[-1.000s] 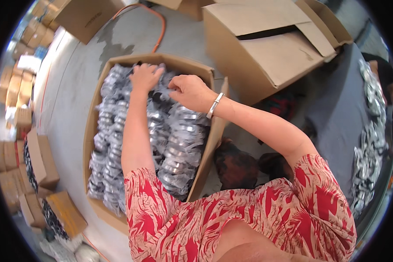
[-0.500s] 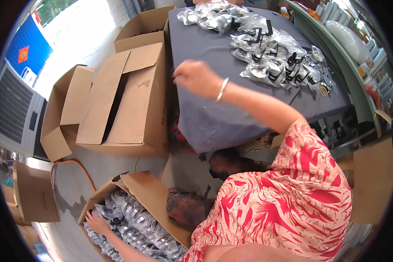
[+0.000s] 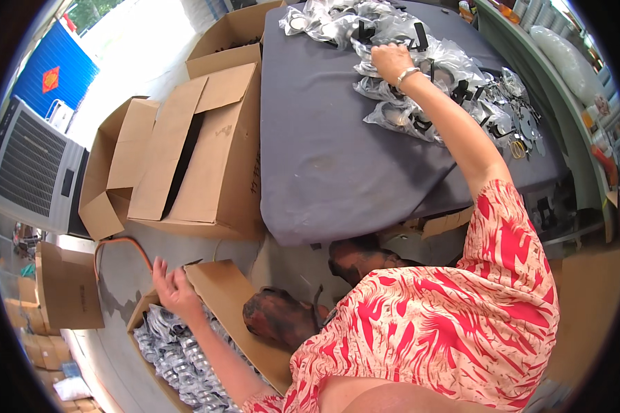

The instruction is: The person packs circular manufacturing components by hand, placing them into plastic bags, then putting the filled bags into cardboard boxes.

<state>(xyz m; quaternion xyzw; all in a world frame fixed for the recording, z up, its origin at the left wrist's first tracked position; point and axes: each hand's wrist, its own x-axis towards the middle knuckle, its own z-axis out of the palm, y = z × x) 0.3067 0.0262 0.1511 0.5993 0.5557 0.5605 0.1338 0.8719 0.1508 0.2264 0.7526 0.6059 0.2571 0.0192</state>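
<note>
My right hand point(image 3: 391, 63) is over the far part of the covered table point(image 3: 317, 158), its fingers curled down on a clear plastic bag among the bagged parts point(image 3: 455, 65). These bags show round silvery metal and black hook-like pieces; exactly what the fingers pinch is partly hidden. My left hand point(image 3: 177, 294) is raised above an open cardboard box point(image 3: 234, 310) at the lower left, fingers apart and holding nothing. Rows of plastic-wrapped silvery metal parts point(image 3: 186, 368) fill that box.
A large cardboard box point(image 3: 207, 165) with half-folded flaps stands left of the table, other open boxes around it. A grey air cooler point(image 3: 34, 165) is at the far left, an orange hose point(image 3: 127, 241) on the floor. Loose flat metal pieces point(image 3: 527, 127) lie at the table's right.
My right hand has swung from the table's left edge rightward and away to the bagged parts. My left hand has lifted off the wrapped parts in the box, and its fingers have spread.
</note>
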